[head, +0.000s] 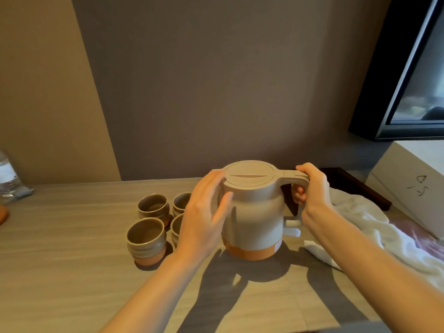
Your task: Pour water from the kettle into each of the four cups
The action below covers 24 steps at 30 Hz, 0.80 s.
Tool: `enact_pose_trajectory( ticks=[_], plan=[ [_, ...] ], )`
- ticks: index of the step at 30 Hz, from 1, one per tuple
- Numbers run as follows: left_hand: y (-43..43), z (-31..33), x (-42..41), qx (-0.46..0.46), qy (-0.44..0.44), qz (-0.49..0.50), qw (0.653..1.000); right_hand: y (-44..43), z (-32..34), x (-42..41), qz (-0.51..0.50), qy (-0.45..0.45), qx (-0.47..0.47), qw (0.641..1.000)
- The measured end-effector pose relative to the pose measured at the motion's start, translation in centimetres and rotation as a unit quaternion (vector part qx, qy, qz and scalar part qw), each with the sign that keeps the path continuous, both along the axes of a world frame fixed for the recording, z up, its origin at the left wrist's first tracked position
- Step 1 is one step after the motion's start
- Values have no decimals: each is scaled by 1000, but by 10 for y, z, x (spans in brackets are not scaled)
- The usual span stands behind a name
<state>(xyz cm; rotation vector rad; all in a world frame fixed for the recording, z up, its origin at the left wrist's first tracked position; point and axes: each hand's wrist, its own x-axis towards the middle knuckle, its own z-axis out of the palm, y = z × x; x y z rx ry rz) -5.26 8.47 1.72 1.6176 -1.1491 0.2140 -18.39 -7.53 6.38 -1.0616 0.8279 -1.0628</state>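
A beige kettle (254,212) with an orange base band and a closed lid stands upright on the wooden table (72,272). My right hand (312,188) grips its handle on the right side. My left hand (206,212) rests with straight fingers against the kettle's left side, near the spout. Left of the kettle stand grey-brown ceramic cups in a two-by-two cluster: a far-left cup (153,207), a near-left cup (146,239), a far-right cup (181,203) and a near-right cup (176,228), the last two partly hidden behind my left hand.
A white cloth (374,227) lies crumpled right of the kettle, over a dark tray (360,186). A white box (413,183) sits at the far right below a dark screen (413,80). A plastic water bottle (7,176) stands at the left edge. The wall is close behind.
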Motion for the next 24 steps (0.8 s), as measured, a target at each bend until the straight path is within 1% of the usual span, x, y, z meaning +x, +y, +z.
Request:
enact_pose_trajectory(
  ticks=[4,8,11,13,16,24],
  plan=[
    [29,-28,9,15,73,75,994,11,-5,-7,0,8,0,1000],
    [48,-62,11,10,161,160,974,19,-9,-10,3,12,-3,1000],
    [54,-86,13,17,232,183,955,23,-11,-10,10,13,-9,1000],
    [51,-98,15,34,261,189,946,24,-11,-10,15,16,-10,1000],
    [40,-107,21,67,262,194,943,24,-11,-11,16,16,-4,1000],
    [7,-111,23,74,229,243,940,19,-12,-15,12,24,-2,1000]
  ],
)
